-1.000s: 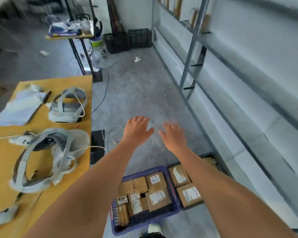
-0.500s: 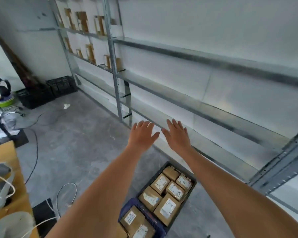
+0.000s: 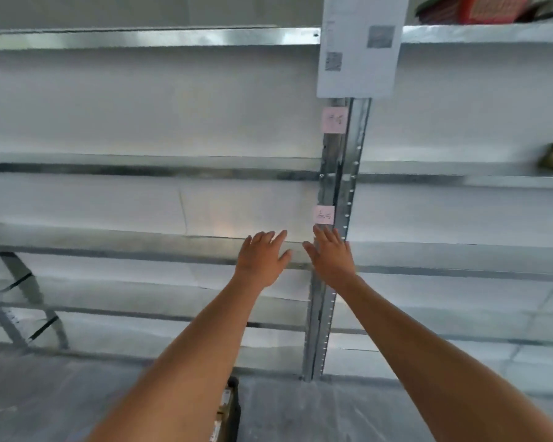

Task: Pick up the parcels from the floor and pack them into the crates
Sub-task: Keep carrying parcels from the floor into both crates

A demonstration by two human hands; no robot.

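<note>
Left hand [image 3: 262, 261] and right hand [image 3: 331, 258] outstretched, fingers spread, each grip empty; metal shelving [image 3: 339, 193] ahead

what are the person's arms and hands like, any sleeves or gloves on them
Both arms are bare as far as the frame shows, with no sleeves in view. The left hand and right hand wear no gloves, and no rings, watch or wristband can be seen. The picture is slightly blurred, so small marks cannot be ruled out.

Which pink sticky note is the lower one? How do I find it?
Find the metal shelf post running up the middle. Two pink notes stick on it; the lower pink note sits just above the right hand, while the upper pink note hangs under the white paper sheet.
</note>
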